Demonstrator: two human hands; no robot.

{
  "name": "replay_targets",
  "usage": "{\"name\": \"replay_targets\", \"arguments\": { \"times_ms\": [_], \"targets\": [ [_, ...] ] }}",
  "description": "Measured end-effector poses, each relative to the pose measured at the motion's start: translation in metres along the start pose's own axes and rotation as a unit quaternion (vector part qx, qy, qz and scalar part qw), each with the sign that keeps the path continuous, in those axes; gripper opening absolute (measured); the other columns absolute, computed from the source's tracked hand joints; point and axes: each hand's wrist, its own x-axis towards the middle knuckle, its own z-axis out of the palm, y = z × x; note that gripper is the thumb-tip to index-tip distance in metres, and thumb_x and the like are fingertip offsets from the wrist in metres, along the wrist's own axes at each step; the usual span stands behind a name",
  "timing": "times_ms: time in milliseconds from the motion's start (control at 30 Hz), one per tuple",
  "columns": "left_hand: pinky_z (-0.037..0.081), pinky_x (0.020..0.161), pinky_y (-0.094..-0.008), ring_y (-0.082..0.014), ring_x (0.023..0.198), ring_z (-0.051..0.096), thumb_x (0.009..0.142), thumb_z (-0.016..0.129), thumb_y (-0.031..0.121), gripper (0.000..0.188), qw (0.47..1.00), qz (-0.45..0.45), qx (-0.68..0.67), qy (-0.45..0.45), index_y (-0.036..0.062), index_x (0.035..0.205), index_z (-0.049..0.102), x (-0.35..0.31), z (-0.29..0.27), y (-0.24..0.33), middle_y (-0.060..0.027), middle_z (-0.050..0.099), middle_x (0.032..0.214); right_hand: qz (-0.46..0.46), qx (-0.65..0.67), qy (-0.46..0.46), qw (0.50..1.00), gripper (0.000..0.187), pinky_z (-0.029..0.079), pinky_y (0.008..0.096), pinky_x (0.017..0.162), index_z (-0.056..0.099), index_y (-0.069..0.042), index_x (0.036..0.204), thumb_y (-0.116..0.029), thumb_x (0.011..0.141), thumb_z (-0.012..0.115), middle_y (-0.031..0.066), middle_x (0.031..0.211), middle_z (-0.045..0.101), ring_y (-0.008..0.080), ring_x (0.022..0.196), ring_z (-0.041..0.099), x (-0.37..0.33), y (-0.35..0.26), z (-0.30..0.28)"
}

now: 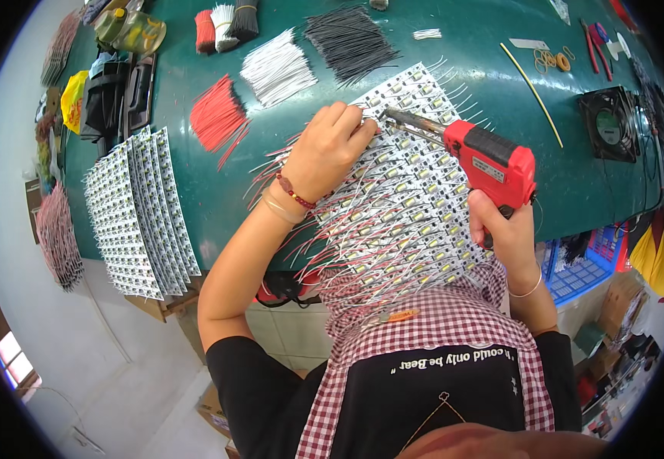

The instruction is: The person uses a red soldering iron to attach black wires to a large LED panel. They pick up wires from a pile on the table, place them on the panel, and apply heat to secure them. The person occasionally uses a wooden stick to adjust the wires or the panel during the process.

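My right hand [504, 222] grips a red and black soldering gun [493, 157], thumb wrapped round its handle. Its metal tip points left and touches down on, or just over, a white circuit board panel [401, 199] in front of me. Rows of small boards make up this panel, and many red, white and black wires stick out of its edges. Close by the tip, my left hand [332, 145] is closed in a pinch; a bit of red wire [376, 128] shows at its fingertips. The hand hides most of that wire.
Loose piles of red wires [219, 115], white wires [278, 69] and black wires [351, 42] lie beyond my left hand. Stacked circuit panels [141, 214] overhang the table's left edge. At right are a black fan [609, 124], a yellowish stick [532, 96] and pliers [597, 52].
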Motion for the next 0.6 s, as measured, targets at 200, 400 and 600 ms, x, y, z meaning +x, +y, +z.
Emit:
{"name": "replay_targets", "arguments": {
  "times_ms": [200,400,600],
  "targets": [
    [0.045,0.069,-0.0333,-0.0228,0.076,0.052,0.075,0.065,0.003,0.019,1.0,0.001,-0.011,0.005,0.0025,0.094,0.064,0.0013,0.0011,0.0016,-0.0072,0.047,0.079,0.006,-0.021,0.011,1.0,0.017,0.037,0.0201,0.04,0.06,-0.001,0.096,-0.013,0.087,0.069,-0.0027,0.057,0.053,0.0041,0.043,0.047,0.0004,-0.0015,0.0049],
    [0.045,0.07,-0.0334,-0.0231,0.077,0.052,0.075,0.065,0.004,0.018,1.0,0.002,-0.025,-0.002,0.002,0.093,0.065,0.0024,0.0007,-0.0002,-0.0075,0.048,0.08,0.005,0.011,0.029,1.0,0.015,0.036,0.0201,0.039,0.06,-0.002,0.089,-0.014,0.087,0.069,-0.002,0.057,0.053,0.0043,0.042,0.047,-0.0031,-0.0047,0.004],
    [0.044,0.068,-0.0328,-0.0225,0.077,0.052,0.074,0.065,0.004,0.019,1.0,0.014,-0.012,-0.007,0.0026,0.093,0.066,0.0035,-0.001,-0.0015,-0.0066,0.049,0.08,-0.003,0.009,0.023,1.0,0.015,0.034,0.0203,0.038,0.06,-0.003,0.086,-0.016,0.088,0.068,-0.0016,0.056,0.053,0.0045,0.041,0.046,-0.0042,-0.0052,0.0008]
  ]
}}
